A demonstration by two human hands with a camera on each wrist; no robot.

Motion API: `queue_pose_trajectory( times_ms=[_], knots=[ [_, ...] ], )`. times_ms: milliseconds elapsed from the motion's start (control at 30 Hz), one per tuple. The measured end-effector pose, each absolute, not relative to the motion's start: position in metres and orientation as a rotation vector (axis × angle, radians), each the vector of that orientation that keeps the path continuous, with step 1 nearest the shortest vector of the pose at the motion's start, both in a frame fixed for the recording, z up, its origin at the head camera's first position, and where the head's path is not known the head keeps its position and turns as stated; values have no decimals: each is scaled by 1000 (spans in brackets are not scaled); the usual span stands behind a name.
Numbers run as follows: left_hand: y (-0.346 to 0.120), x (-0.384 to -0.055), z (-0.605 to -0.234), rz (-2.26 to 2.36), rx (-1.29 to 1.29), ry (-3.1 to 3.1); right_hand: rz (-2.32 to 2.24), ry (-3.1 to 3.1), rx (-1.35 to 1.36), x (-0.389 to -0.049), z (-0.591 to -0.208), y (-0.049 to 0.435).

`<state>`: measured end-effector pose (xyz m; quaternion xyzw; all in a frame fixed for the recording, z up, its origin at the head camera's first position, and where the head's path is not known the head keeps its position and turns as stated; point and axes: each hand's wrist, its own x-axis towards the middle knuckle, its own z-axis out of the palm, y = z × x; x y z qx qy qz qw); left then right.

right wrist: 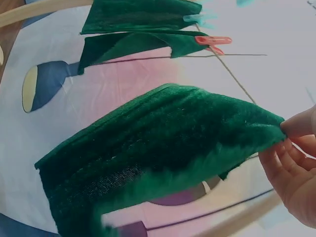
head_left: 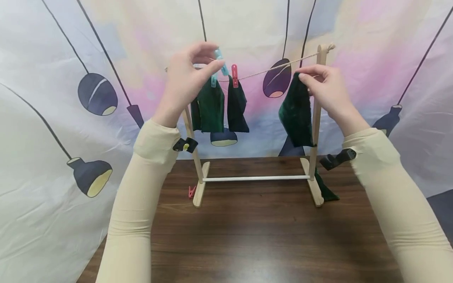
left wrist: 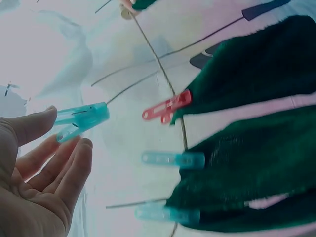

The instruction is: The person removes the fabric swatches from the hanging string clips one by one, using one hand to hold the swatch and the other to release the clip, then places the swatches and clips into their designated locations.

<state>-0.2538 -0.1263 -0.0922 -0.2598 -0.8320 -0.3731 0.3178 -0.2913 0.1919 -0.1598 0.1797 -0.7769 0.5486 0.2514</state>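
My left fingers pinching a blue clip, my right fingers pinching a green cloth by its corner, a red clip on the string

And across the back we have a pale, pastel-washed fabric backdrop, pink and lilac blotches everywhere, loose folds creasing its left side! Printed over it, look, a dark navy oval lamp with a yellow mouth, dangling from a thin black cord; below that, a flared navy bell-shaped lamp, tilted. Over right of centre, a purplish oval lamp with a peach-coloured opening! And down front, a dark brown wood-grained table, soft light glinting off its surface.
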Motion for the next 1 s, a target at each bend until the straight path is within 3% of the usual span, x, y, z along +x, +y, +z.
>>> queue_pose_trajectory(
  times_ms=[267,1000],
  knots=[
    [-158,-245,-96,-1070,-650,-2108,1494,-2123,445,-282,-155,218],
    [-244,-221,-114,-1072,-199,-2065,1499,-2048,236,-262,-158,285]
  ],
)
